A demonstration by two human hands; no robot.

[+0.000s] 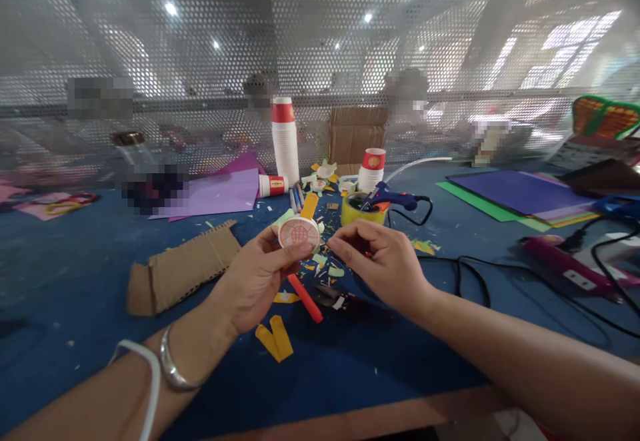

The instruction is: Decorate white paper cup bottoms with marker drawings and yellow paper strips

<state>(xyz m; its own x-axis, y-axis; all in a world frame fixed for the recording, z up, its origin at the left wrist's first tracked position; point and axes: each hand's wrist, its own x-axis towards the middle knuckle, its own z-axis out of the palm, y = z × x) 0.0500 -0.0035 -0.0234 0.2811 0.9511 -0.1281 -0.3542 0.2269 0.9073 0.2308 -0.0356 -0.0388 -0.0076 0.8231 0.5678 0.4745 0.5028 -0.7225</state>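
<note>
My left hand point(255, 271) pinches a small round white paper disc point(299, 233) with a red grid-like drawing on its face, thumb in front and fingers behind. An orange-yellow paper strip point(310, 206) sticks up from the disc's top edge. Just to the right, my right hand point(383, 258) has its thumb and forefinger pressed together, apart from the disc; whatever may lie between them is too small to make out. Below the hands lie a red marker point(306, 299), dark-handled scissors point(345, 300) and folded yellow paper strips point(275, 339).
A blue glue gun point(393, 196) rests on a yellow tape roll point(357, 213). Paper cup stacks point(285, 144) stand behind, near paper scraps. Cardboard point(187, 264) lies left, coloured sheets point(515, 191) right. A black cable point(465, 274) runs toward a purple power strip point(570, 264).
</note>
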